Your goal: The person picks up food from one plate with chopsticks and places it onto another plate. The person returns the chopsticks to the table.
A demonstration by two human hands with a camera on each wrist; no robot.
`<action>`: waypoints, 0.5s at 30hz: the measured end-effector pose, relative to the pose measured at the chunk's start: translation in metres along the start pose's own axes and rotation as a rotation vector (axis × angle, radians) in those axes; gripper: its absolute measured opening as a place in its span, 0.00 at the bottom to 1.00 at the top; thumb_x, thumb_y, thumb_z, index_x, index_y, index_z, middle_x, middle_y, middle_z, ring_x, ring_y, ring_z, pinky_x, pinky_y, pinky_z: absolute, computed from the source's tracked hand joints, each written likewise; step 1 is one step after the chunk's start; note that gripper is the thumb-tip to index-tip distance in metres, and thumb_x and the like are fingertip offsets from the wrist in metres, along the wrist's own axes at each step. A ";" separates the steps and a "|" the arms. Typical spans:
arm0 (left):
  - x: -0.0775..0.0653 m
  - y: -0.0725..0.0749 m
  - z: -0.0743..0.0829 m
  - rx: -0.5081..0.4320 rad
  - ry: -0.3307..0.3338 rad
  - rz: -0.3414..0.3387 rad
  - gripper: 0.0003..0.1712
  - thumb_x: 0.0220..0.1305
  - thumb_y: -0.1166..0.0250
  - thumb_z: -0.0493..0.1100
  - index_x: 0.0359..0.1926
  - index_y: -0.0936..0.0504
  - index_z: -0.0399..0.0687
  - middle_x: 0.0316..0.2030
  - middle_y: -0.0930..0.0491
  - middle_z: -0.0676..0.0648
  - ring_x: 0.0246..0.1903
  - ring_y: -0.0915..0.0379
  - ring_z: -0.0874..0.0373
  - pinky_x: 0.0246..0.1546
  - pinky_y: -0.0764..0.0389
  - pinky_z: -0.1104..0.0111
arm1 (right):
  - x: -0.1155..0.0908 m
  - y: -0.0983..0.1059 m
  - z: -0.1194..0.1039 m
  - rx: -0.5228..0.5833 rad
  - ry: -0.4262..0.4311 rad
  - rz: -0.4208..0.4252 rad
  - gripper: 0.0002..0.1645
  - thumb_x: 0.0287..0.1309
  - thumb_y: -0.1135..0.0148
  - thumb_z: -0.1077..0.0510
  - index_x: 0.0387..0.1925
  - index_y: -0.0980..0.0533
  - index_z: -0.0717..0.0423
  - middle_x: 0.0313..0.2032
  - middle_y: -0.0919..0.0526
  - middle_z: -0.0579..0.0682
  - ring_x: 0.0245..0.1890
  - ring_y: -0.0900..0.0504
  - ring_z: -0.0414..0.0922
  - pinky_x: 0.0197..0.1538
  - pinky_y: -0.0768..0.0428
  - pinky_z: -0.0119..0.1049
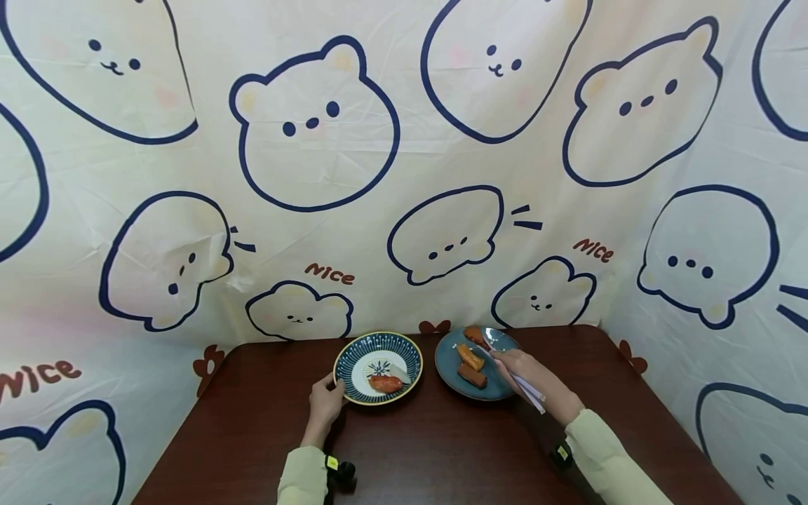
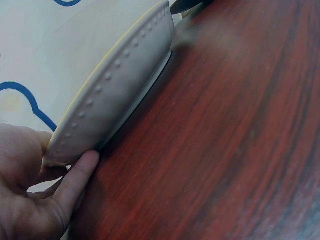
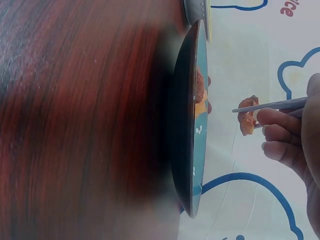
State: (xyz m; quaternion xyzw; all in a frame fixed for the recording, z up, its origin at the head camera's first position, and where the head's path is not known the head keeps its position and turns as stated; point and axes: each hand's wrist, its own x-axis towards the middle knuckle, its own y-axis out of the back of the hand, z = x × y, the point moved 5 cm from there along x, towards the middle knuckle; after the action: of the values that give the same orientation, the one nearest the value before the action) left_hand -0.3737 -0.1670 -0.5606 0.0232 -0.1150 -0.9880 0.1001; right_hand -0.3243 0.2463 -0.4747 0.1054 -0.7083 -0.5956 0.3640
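My left hand holds the near left rim of a blue-and-white patterned dish with a yellow edge. In the left wrist view, fingers reach under the dish's pale side. A reddish sausage-like piece and a whitish piece lie in it. With pale chopsticks, my right hand pinches a browned piece of food above the blue plate. On that plate lie a golden-brown piece and a darker brown block.
Both dishes are side by side near the far edge of a dark wooden table. Behind and beside it hangs a cream cloth printed with cartoon bears. Each wrist carries a small dark camera.
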 end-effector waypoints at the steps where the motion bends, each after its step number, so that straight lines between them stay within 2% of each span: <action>1: 0.000 0.000 0.000 0.002 0.000 0.001 0.29 0.77 0.50 0.38 0.72 0.36 0.26 0.56 0.23 0.26 0.49 0.17 0.43 0.43 0.12 0.60 | 0.000 -0.001 0.000 0.024 -0.011 -0.003 0.20 0.75 0.51 0.65 0.60 0.22 0.65 0.50 0.13 0.51 0.41 0.22 0.34 0.53 0.22 0.23; 2: 0.000 0.000 0.000 0.004 0.000 0.003 0.29 0.77 0.50 0.38 0.72 0.36 0.27 0.56 0.23 0.26 0.49 0.17 0.43 0.43 0.12 0.60 | 0.001 -0.001 0.000 0.036 -0.020 0.007 0.19 0.75 0.51 0.64 0.60 0.21 0.65 0.50 0.13 0.51 0.41 0.21 0.34 0.52 0.20 0.26; 3: 0.000 0.000 -0.001 0.006 -0.001 0.004 0.29 0.77 0.50 0.38 0.72 0.36 0.27 0.56 0.23 0.26 0.49 0.17 0.43 0.43 0.12 0.60 | 0.004 0.003 0.000 0.137 -0.040 0.077 0.18 0.74 0.48 0.62 0.57 0.19 0.63 0.45 0.12 0.54 0.37 0.20 0.37 0.47 0.17 0.30; 6: 0.001 -0.001 -0.002 0.004 0.004 0.007 0.29 0.77 0.50 0.39 0.72 0.36 0.27 0.56 0.23 0.26 0.49 0.16 0.43 0.43 0.12 0.60 | 0.004 0.001 -0.001 0.160 -0.042 0.071 0.18 0.71 0.46 0.64 0.56 0.19 0.65 0.45 0.12 0.55 0.37 0.20 0.39 0.45 0.15 0.40; 11: 0.000 -0.001 -0.003 -0.005 0.006 0.014 0.29 0.76 0.49 0.39 0.72 0.36 0.27 0.56 0.22 0.27 0.48 0.16 0.44 0.43 0.12 0.61 | 0.005 0.001 -0.004 0.186 -0.048 0.028 0.18 0.72 0.47 0.64 0.57 0.20 0.67 0.46 0.13 0.57 0.37 0.20 0.41 0.45 0.15 0.38; 15: 0.000 -0.001 -0.002 -0.011 0.005 0.009 0.29 0.77 0.49 0.39 0.72 0.36 0.27 0.57 0.23 0.26 0.49 0.17 0.43 0.44 0.12 0.61 | 0.006 0.001 -0.009 0.151 -0.024 0.004 0.19 0.73 0.48 0.64 0.57 0.20 0.68 0.47 0.13 0.58 0.38 0.20 0.42 0.45 0.15 0.38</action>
State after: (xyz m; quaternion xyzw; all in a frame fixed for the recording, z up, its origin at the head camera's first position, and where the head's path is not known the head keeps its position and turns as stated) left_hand -0.3737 -0.1665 -0.5629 0.0245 -0.1094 -0.9881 0.1049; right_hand -0.3229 0.2363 -0.4714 0.1241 -0.7557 -0.5409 0.3478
